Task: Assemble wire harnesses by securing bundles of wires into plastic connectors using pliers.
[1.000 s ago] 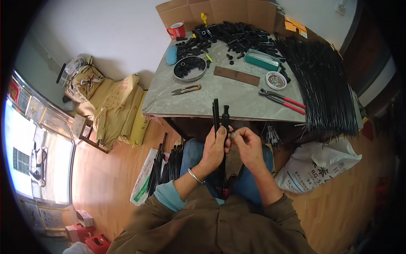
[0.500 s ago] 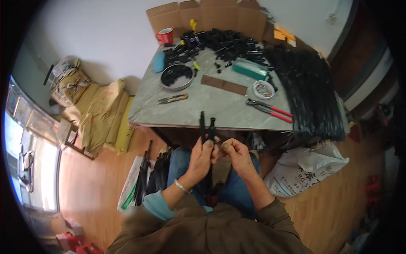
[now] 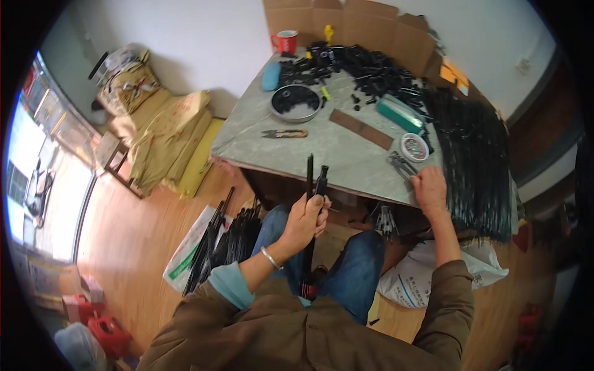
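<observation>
Above my knees, my left hand is closed around slim black rods. One rises thin and straight; beside it stands a thicker black piece with a stepped tip. Their lower ends run down between my legs. At the table's right front edge, my right hand is closed on the handles of a pair of cutters. The jaws point away from me over the tabletop, while the fingers cover most of the red grips. Close to the jaws sits a white tub of small metal bits.
The grey table carries snips, a metal bowl, a brown strip, a green box, a red mug and heaped black parts. Long black strands hang off its right side. A white sack lies below.
My right hand has left the spot beside my left hand, reached right to the table and closed on the cutters. My left hand still holds the rods. The whole view has shifted.
</observation>
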`<state>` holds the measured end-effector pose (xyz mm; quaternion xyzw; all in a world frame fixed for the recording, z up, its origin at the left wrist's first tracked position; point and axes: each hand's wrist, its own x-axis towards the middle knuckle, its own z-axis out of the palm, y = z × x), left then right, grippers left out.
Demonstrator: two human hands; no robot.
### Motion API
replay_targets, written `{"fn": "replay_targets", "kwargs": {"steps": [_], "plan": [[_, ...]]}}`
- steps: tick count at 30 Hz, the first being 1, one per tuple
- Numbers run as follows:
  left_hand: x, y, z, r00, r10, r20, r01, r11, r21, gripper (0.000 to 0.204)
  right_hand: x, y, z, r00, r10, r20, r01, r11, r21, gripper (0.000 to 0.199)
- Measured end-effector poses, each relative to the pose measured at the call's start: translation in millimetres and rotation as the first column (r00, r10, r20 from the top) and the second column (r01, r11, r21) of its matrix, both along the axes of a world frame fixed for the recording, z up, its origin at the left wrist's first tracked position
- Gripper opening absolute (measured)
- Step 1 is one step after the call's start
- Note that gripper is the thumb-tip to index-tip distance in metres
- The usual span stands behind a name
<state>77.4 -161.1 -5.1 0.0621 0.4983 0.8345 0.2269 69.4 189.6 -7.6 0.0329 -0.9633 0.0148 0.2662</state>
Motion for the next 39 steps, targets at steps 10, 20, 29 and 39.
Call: {"fn": "replay_targets", "kwargs": {"steps": [10,20,29,39], "plan": [[2.0,-2.0,-3.8,0.996,-0.016,-0.092,0.014,1.000,-0.025,0.043,97.5,-141.4,65.5,0.701,0.682,0.206,0.459,-0.211,-0.863,0.011],[19.6,9.8,11.4,0.980,-0.030,-0.196,0.006,0.992,-0.123,0.045,126.3,-156.9,54.9,0.487,0.873,-0.041,0.740,-0.437,-0.512,0.016],[21.3,6.8,7.2,0.963,-0.074,-0.261,0.043,0.991,-0.124,0.046,132.0,-163.0,66.5,0.546,0.837,-0.035,0.751,-0.507,-0.424,0.018],[14.4,17.9,4.4,0.861,0.111,-0.496,-0.280,0.918,-0.280,0.046,145.9,-221.4,11.8,0.747,0.657,0.103,0.387,-0.303,-0.871,0.016]]}}
